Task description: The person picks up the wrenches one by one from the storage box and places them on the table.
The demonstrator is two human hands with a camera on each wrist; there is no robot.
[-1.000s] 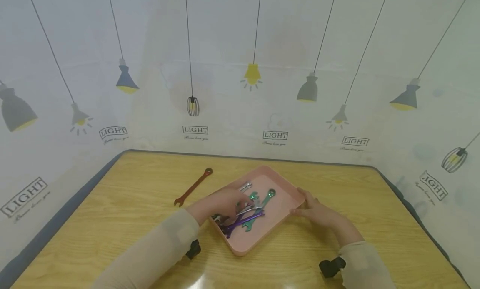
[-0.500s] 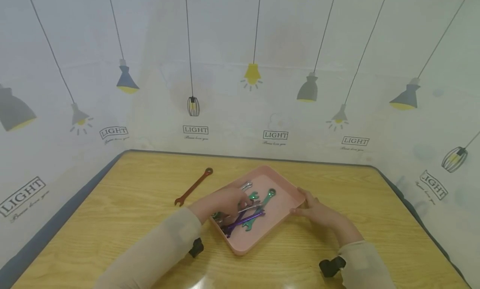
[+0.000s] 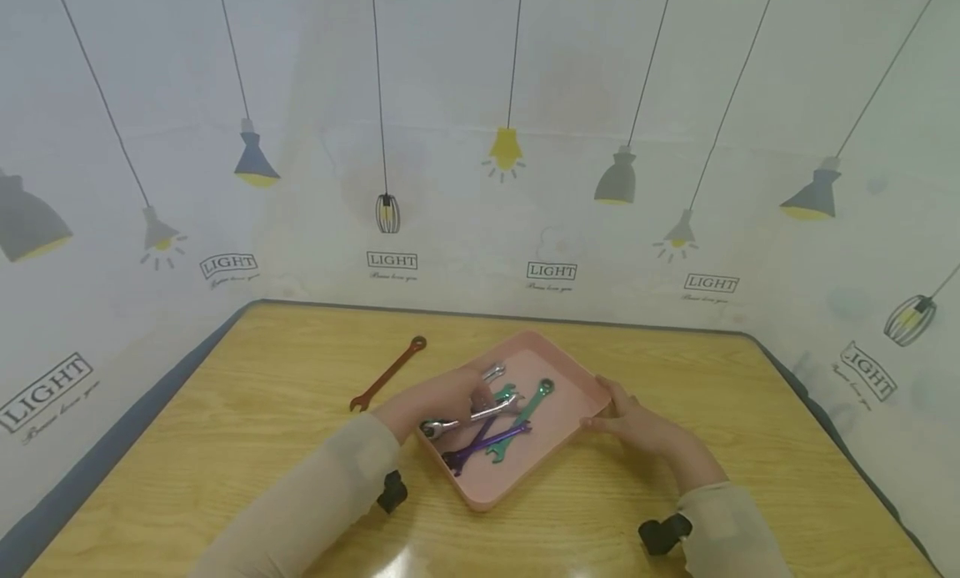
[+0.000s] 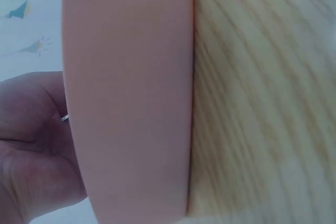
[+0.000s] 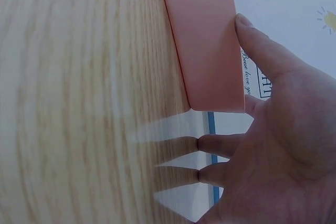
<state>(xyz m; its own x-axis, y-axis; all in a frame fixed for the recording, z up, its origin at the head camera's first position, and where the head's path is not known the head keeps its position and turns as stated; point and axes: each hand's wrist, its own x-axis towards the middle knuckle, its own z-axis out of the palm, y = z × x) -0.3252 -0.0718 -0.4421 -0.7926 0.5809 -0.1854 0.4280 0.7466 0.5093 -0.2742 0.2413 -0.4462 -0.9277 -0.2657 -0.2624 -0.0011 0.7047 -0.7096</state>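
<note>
A pink tray (image 3: 558, 444) lies askew on the table with several combination wrenches in it. My left hand (image 3: 450, 394) reaches over its left side, fingers pinching a silver wrench (image 3: 457, 424) that lies slanted above the others. In the left wrist view the tray wall (image 4: 128, 98) hides the fingertips. Under and beside that wrench are a purple wrench (image 3: 491, 440), a green wrench (image 3: 532, 407) and another silver wrench (image 3: 492, 372), partly covered. My right hand (image 3: 637, 424) holds the tray's right corner, thumb on the near wall, other fingers around the far side.
A red wrench (image 3: 386, 376) lies on the wooden table (image 3: 262, 378), left of the tray. Behind the table hangs a white backdrop (image 3: 450, 228) printed with lamps. A black wrist camera (image 3: 392, 492) sits below the left cuff, another wrist camera (image 3: 663, 534) by the right one.
The silver wrench under my left hand has turned and shifted slightly up, and more of its length shows. The left fingers have moved a little with it. The right hand and tray stay put.
</note>
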